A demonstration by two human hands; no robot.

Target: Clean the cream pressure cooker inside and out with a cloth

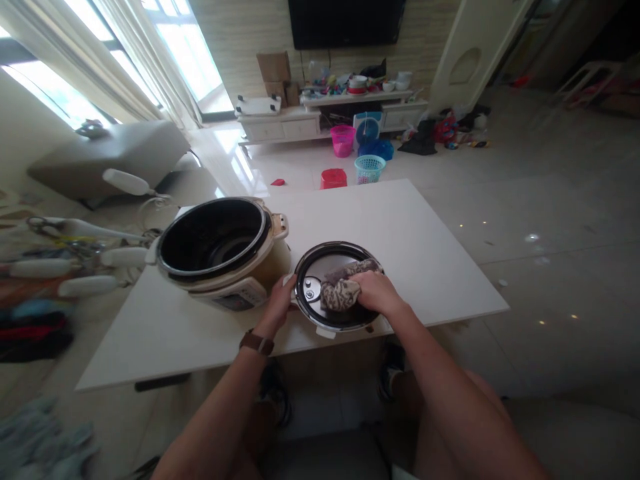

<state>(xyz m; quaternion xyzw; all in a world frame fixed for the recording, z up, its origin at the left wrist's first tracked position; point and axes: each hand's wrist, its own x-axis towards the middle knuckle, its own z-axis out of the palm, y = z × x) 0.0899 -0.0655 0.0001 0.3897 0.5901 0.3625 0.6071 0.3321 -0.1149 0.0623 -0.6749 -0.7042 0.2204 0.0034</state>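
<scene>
A round pressure cooker lid (311,313) lies with its metal inner side up near the front edge of the white table. My left hand (281,300) grips the lid's left rim by its pale handle, fingers partly hidden beneath. My right hand (379,292) is closed around a patterned brown-and-cream cloth (341,295), which touches the lid's inner face. Left of the lid stands the electric pressure cooker (227,293), uncovered, its dark inside showing and its control panel facing me.
The white table (365,210) extends beyond the lid. Past it on the floor are a red stool (333,178), a light-blue basket (370,169) and a pink basket (343,141). A low cabinet (280,129) lines the wall. White padded bars (127,181) stand close at the left.
</scene>
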